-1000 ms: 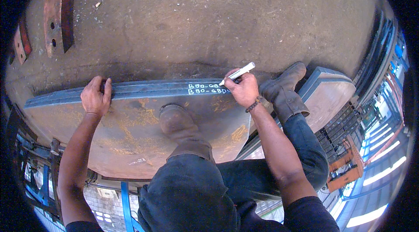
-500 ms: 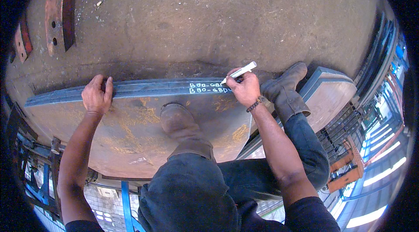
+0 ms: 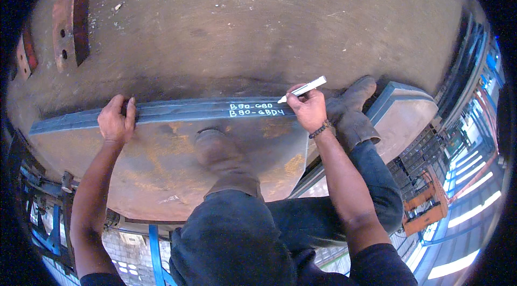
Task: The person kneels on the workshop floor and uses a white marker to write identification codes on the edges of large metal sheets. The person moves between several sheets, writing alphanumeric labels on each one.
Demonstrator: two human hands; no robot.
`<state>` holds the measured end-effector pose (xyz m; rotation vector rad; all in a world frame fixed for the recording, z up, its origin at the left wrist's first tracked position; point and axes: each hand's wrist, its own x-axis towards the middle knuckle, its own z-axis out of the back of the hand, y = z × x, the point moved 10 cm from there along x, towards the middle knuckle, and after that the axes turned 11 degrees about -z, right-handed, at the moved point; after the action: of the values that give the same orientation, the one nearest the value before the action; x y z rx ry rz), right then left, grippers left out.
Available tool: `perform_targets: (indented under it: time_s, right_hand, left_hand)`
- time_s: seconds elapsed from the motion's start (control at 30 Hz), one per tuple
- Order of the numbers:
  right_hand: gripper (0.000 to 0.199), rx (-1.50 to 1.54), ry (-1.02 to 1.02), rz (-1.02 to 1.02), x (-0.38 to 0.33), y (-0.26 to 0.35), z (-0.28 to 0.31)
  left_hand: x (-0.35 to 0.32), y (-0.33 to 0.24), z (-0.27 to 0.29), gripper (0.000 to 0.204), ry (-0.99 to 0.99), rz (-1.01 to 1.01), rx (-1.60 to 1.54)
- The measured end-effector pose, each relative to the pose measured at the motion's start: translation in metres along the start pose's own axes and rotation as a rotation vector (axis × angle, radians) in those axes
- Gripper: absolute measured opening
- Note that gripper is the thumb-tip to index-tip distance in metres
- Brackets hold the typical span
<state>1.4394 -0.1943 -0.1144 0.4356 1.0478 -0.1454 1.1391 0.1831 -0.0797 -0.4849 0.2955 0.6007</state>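
My right hand [image 3: 310,113] is closed around a white paint marker [image 3: 311,86], a dark beaded bracelet at its wrist. The marker's tip is at the blue-grey edge of a stack of thick steel plates [image 3: 140,173], just right of two rows of white handwritten characters. Farther left, my left hand [image 3: 116,121] grips that same edge, its fingers curled over the far side. Yellowish stains mark the top plate's brown face. One of my boots [image 3: 215,148] stands on it; my other boot [image 3: 355,104] is to the right of my right hand.
Beyond the stack stretches a broad brown, dusty surface [image 3: 258,27] with small debris. Rust-red metal pieces with holes [image 3: 64,22] lie at the far left. Another stack of cut plates [image 3: 406,116] is at the right. An orange metal frame [image 3: 428,205] and a blue post [image 3: 156,248] stand lower down.
The lower row of writing now shows one more finished character at its end. My right hand and the marker have shifted slightly right. My left hand keeps its place on the edge.
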Motion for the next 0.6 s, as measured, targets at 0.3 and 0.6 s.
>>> perform_targets:
  time_s: [0.3, 0.6]
  right_hand:
    - [0.018, 0.021, 0.048, -0.037, 0.003, -0.007, -0.002]
    - [0.017, -0.062, 0.042, -0.001, -0.003, 0.005, -0.003]
  left_hand:
    - [0.001, 0.003, -0.005, 0.028, 0.059, -0.02, 0.029]
    - [0.002, 0.001, -0.004, 0.024, 0.112, 0.032, 0.019]
